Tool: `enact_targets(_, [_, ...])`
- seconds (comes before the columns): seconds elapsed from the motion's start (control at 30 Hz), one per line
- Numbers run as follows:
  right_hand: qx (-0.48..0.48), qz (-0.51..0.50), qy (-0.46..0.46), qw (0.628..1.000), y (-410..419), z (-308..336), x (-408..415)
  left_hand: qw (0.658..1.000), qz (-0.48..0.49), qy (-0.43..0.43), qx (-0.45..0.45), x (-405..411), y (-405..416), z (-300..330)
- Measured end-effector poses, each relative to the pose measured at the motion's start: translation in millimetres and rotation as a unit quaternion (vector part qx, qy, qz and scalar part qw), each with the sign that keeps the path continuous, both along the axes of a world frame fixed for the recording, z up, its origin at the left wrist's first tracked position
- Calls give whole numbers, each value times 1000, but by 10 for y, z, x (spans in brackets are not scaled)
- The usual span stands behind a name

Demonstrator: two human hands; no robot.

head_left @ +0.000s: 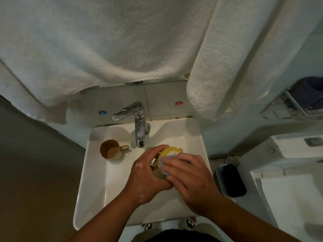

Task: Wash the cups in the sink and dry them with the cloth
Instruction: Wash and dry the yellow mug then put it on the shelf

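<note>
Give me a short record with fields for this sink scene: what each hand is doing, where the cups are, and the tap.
left hand: left hand grips the yellow cup, held over the white rectangular sink
right hand: right hand presses a small pale blue cloth against that cup
second cup: brown handled mug stands upright in the sink's left part, some liquid inside
tap: chrome lever tap, no running water visible
above: white towels hang over the sink
</note>
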State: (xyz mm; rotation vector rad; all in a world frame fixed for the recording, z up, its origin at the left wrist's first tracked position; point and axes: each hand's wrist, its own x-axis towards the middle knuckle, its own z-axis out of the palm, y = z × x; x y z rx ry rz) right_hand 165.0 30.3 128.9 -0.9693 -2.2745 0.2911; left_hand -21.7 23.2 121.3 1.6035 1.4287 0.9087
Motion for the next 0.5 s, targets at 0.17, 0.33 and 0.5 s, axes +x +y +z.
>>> enact_targets(0.17, [-48, -72, 30, 996, 109, -145, 238, 1000, -3, 5, 3, 134, 30, -55])
enact_targets(0.33, [-10, -62, 22, 998, 98, -60, 96, 1000, -1, -8, -9, 284, 147, -61])
enact_targets(0.5, [-30, -3, 8, 1000, 146, -239, 469, 1000, 9, -5, -30, 318, 164, -169])
